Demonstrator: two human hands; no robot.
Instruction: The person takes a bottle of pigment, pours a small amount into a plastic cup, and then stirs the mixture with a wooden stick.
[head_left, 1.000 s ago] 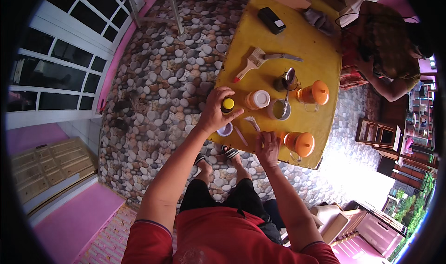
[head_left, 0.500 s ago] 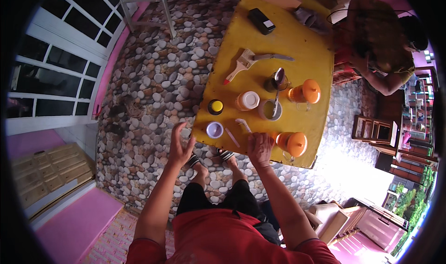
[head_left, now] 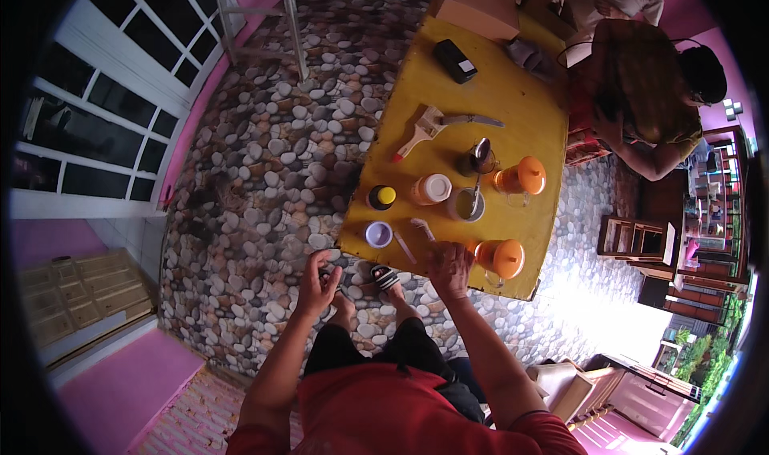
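My left hand (head_left: 319, 283) is raised beside the table's near left corner. Its fingers are curved and apart, with nothing in them. On the near edge of the yellow table (head_left: 513, 102) rests my right hand (head_left: 450, 269), fingers forward and palm down. A small pale brush (head_left: 422, 228) lies just ahead of it, its lower end close to the fingertips. An orange-lidded jug (head_left: 503, 258) stands right of that hand. To the left lie a thin stick (head_left: 405, 247) and a small lilac cup (head_left: 378, 234).
Behind these stand a yellow-capped dark bottle (head_left: 383, 197), a white-lidded jar (head_left: 432, 189), a pot with a spoon (head_left: 466, 204), a dark mug (head_left: 478, 159) and another orange-lidded jug (head_left: 525, 176). Farther off are a paintbrush (head_left: 420, 133), a knife (head_left: 474, 120), a black box (head_left: 455, 60) and a person (head_left: 649, 94).
My left hand has drawn back toward me, a little away from the table corner. My right hand stays on the near edge. The view has shifted slightly.
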